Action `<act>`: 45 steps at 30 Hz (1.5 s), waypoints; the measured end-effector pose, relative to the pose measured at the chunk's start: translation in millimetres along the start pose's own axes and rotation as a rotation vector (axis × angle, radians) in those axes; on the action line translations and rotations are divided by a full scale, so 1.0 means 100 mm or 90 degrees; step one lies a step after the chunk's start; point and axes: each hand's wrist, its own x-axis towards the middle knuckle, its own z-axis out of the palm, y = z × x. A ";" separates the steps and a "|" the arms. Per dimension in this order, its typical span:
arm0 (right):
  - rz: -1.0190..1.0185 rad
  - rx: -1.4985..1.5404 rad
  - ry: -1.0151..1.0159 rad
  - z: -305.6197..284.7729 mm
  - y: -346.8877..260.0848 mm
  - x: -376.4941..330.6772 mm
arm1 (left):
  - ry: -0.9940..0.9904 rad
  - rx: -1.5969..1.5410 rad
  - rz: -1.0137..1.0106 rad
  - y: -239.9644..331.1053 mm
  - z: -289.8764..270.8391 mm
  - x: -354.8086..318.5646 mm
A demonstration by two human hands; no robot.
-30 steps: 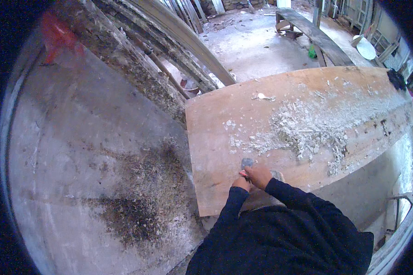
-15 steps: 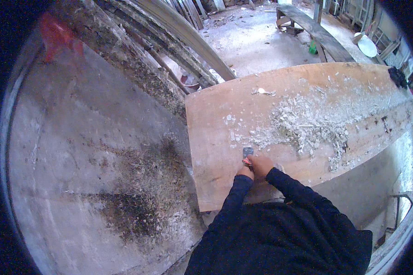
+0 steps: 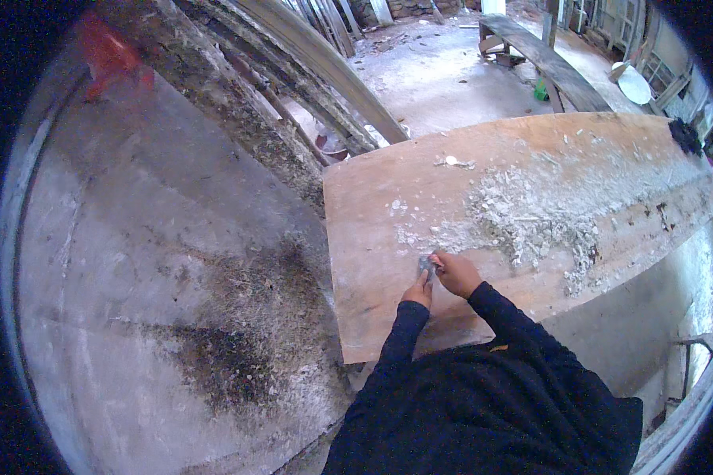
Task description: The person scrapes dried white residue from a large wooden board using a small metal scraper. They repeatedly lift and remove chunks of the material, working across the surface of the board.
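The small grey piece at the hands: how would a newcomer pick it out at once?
Find the big tan board right of centre. Over its near left part, the left hand and right hand are close together. The small grey piece shows between them, blue-grey and darker than the pale flakes beyond it.

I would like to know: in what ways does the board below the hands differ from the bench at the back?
Colour: the board is mostly tan, while the bench is dark grey.
Shape: the board is broad; the bench is narrow.
Place: the board is near the person, the bench farther off.
Both have a long, flat top.
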 end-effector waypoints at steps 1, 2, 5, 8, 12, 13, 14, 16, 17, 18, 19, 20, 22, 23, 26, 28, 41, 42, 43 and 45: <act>-0.011 0.049 0.041 -0.01 -0.02 0.01 | 0.033 -0.032 0.043 -0.09 -0.03 -0.04; -0.048 0.084 0.109 0.00 0.15 0.01 | -0.057 0.018 -0.002 -0.02 -0.11 -0.11; 0.005 0.169 0.134 -0.28 -0.15 0.00 | 0.033 -0.061 0.050 -0.33 -0.21 -0.52; 0.114 0.261 0.042 -0.13 0.06 0.07 | 0.050 -0.074 -0.031 -0.35 -0.45 -0.87; 0.153 0.342 -0.071 0.28 0.16 0.24 | 0.020 -0.276 -0.187 -0.55 -0.49 -0.95; 0.128 0.359 -0.060 0.32 0.15 0.29 | 0.046 -0.251 -0.150 -0.61 -0.44 -0.91; 0.137 0.365 -0.052 0.36 0.18 0.37 | 0.084 -0.223 -0.118 -0.74 -0.41 -0.92; 0.168 0.372 -0.025 0.31 0.41 0.54 | 0.115 -0.177 -0.068 -0.76 -0.39 -0.92; 0.157 0.341 0.039 0.19 0.52 0.59 | 0.113 -0.159 -0.054 -0.68 -0.43 -0.95; 0.108 0.303 0.126 0.05 0.70 0.63 | 0.112 -0.142 -0.035 -0.56 -0.46 -0.96; 0.124 0.272 0.178 -0.14 0.85 0.65 | 0.076 -0.175 -0.075 -0.50 -0.48 -0.96; 0.158 0.260 0.247 -0.26 0.87 0.63 | 0.046 -0.208 -0.120 -0.45 -0.52 -0.99; 0.097 -0.065 0.399 -0.50 0.87 0.56 | 0.021 -0.256 -0.178 -0.40 -0.56 -1.06; 0.124 -0.119 0.381 -0.61 0.80 0.54 | 0.027 -0.273 -0.193 -0.37 -0.57 -1.11; 0.127 -0.022 0.435 -0.71 0.54 0.38 | 0.014 -0.288 -0.219 -0.32 -0.51 -0.99; 0.054 0.142 0.433 -0.49 0.63 0.31 | 0.015 -0.229 -0.186 -0.30 -0.47 -0.78; 0.049 0.153 0.191 -0.33 0.14 -0.40 | 0.056 0.060 -0.128 -0.13 -0.37 0.05; 0.055 0.123 0.173 -0.34 0.13 -0.41 | 0.072 0.057 -0.115 -0.15 -0.39 0.17; 0.056 0.118 0.161 -0.33 0.09 -0.43 | 0.089 0.054 -0.103 -0.18 -0.40 0.24; 0.065 0.100 0.149 -0.39 0.01 -0.44 | 0.062 0.040 -0.099 -0.14 -0.46 0.25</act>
